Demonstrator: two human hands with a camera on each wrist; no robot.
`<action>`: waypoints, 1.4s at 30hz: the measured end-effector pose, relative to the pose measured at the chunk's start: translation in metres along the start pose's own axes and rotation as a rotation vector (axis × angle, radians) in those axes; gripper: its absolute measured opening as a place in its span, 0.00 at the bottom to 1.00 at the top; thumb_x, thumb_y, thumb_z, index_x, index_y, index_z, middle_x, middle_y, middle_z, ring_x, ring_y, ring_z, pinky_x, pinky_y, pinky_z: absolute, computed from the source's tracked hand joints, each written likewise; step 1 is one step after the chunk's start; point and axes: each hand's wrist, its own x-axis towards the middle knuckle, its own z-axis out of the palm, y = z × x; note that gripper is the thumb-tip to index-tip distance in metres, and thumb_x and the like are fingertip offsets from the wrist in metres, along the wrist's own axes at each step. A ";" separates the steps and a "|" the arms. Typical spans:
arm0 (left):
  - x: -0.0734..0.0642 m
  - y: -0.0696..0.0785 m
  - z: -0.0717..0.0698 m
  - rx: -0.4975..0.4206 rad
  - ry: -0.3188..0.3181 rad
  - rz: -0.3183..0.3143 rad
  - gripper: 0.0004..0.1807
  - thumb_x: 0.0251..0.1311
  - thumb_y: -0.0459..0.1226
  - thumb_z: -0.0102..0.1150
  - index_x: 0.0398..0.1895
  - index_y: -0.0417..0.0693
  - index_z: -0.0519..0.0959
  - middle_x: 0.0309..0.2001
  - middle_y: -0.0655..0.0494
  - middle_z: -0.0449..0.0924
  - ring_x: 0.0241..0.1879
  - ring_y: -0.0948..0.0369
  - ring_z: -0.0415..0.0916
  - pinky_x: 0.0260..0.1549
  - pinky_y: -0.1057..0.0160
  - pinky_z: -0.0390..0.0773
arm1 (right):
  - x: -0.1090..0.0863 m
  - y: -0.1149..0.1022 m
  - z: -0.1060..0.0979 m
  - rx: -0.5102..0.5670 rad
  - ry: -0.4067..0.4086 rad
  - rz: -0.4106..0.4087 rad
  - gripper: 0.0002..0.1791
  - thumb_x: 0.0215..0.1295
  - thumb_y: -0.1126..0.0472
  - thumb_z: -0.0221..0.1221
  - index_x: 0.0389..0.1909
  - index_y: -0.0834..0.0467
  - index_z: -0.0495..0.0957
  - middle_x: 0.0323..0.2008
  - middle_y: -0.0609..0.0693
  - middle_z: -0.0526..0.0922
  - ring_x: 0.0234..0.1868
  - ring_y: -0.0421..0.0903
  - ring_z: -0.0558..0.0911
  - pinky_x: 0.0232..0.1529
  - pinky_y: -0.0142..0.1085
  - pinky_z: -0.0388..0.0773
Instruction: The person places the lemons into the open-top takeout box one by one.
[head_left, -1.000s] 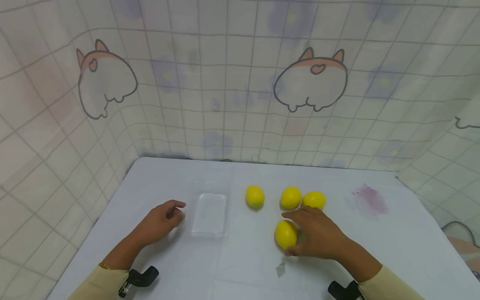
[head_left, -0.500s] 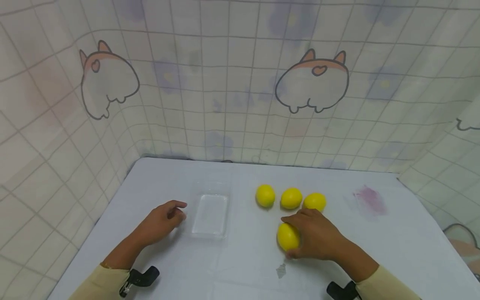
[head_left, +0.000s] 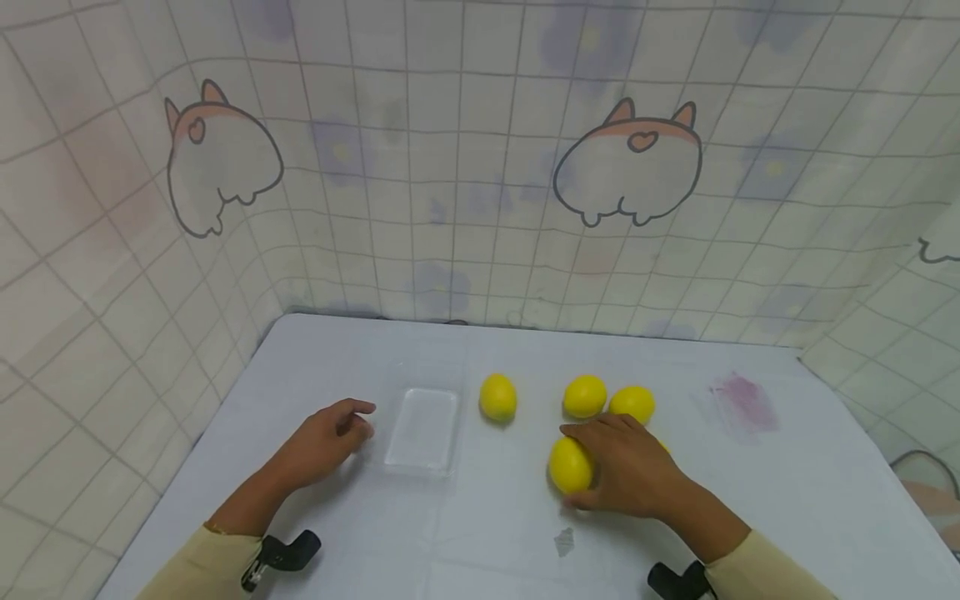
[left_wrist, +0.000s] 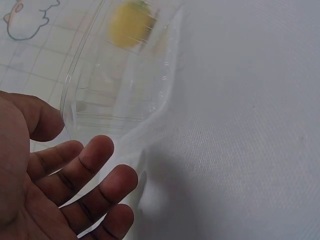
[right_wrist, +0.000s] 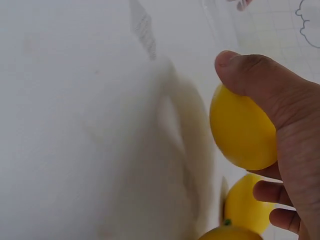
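My right hand [head_left: 630, 467] grips a yellow lemon [head_left: 571, 466] between thumb and fingers; in the right wrist view this lemon [right_wrist: 244, 130] stands off the cloth above its shadow. Behind the fingers lie two lemons, one [head_left: 585, 396] left of the other [head_left: 632, 404]. A sliver of another lemon [head_left: 664, 447] shows past the back of the right hand, which hides the rest. Farther left lies a single lemon [head_left: 498, 397]. My left hand [head_left: 324, 446] holds nothing, its fingers loosely bent beside a clear plastic box [head_left: 390, 433]. In the left wrist view its fingertips are near the box wall [left_wrist: 75, 105].
A white cloth covers the table [head_left: 510, 542]. A pink stain [head_left: 742, 400] marks it at the right, and a small grey patch [head_left: 564, 542] lies near the front. A curtain [head_left: 480, 167] with a checked pattern hangs along the back and sides.
The single lemon rolled right, then back left toward the box. A yellow sliver now shows behind the right hand. The right hand keeps its grip, and the left hand stays still.
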 end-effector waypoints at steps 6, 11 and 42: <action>-0.003 0.004 0.000 -0.019 0.003 -0.023 0.20 0.74 0.39 0.54 0.65 0.41 0.75 0.39 0.55 0.80 0.34 0.58 0.74 0.30 0.58 0.77 | 0.014 -0.009 -0.001 0.037 0.067 -0.002 0.50 0.41 0.31 0.77 0.66 0.50 0.77 0.57 0.44 0.81 0.58 0.48 0.76 0.64 0.48 0.69; -0.004 0.005 0.000 -0.026 0.004 -0.035 0.21 0.74 0.40 0.54 0.65 0.43 0.74 0.39 0.55 0.80 0.34 0.58 0.74 0.29 0.58 0.77 | 0.027 -0.019 -0.005 0.067 0.059 0.019 0.51 0.42 0.31 0.77 0.67 0.50 0.76 0.57 0.45 0.82 0.58 0.48 0.76 0.64 0.49 0.69; -0.004 -0.001 0.000 -0.015 0.014 -0.014 0.20 0.73 0.41 0.56 0.62 0.41 0.76 0.41 0.56 0.80 0.36 0.58 0.75 0.31 0.58 0.78 | 0.082 -0.072 -0.006 0.172 0.033 -0.048 0.51 0.48 0.26 0.71 0.71 0.46 0.73 0.63 0.42 0.79 0.61 0.45 0.75 0.64 0.46 0.69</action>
